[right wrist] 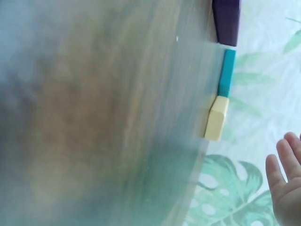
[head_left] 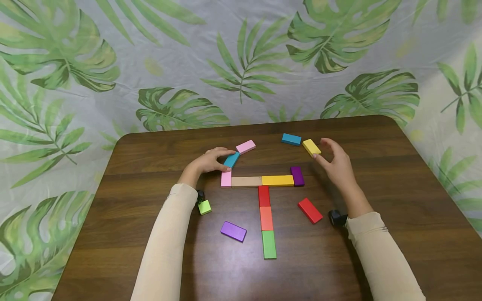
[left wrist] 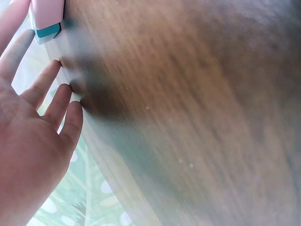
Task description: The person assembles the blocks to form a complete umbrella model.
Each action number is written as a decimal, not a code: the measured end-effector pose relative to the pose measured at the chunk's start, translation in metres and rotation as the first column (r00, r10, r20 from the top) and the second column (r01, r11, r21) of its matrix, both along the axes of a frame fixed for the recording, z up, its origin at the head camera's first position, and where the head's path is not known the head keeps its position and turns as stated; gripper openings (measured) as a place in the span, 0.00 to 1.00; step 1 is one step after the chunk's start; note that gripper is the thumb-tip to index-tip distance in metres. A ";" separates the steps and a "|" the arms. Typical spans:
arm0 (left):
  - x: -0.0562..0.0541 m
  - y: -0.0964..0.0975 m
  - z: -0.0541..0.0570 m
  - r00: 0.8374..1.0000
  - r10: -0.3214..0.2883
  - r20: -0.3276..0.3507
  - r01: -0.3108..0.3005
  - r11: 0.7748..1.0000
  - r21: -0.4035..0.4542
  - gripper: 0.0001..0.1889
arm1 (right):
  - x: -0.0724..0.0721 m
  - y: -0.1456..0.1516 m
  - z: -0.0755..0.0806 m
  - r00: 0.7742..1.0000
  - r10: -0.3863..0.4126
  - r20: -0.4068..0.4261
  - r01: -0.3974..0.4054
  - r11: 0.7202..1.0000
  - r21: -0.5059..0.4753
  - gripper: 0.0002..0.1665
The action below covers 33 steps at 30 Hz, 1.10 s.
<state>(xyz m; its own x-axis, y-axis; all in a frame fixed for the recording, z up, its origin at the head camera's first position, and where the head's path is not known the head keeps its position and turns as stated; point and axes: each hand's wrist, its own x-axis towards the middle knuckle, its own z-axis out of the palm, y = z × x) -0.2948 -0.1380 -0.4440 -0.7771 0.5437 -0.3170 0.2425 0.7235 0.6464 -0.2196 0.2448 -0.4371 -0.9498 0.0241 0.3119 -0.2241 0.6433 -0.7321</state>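
Note:
My left hand (head_left: 208, 162) pinches a blue block (head_left: 232, 159) between thumb and index finger, at the top end of a pink block (head_left: 226, 178). In the left wrist view the other fingers of the left hand (left wrist: 33, 127) spread over the wooden table. The right hand (head_left: 337, 164) is beside a light yellow block (head_left: 311, 147), its thumb tip right at the block's near corner and its index finger apart from it. In the right wrist view, that yellow block (right wrist: 217, 118) stands clear of the visible fingers of the right hand (right wrist: 288, 179).
A tan block (head_left: 246, 182), a yellow one (head_left: 277, 181) and a purple one (head_left: 297, 176) continue the row. Red, orange and green blocks (head_left: 269, 244) run down from it. Loose blocks lie around: pink (head_left: 246, 146), blue (head_left: 291, 139), red (head_left: 310, 210), violet (head_left: 233, 231), lime (head_left: 204, 207).

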 end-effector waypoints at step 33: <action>-0.001 0.000 0.000 1.000 0.000 -0.006 0.000 1.000 0.008 0.34 | -0.036 0.002 -0.032 0.958 -0.139 0.250 0.091 0.977 0.193 0.26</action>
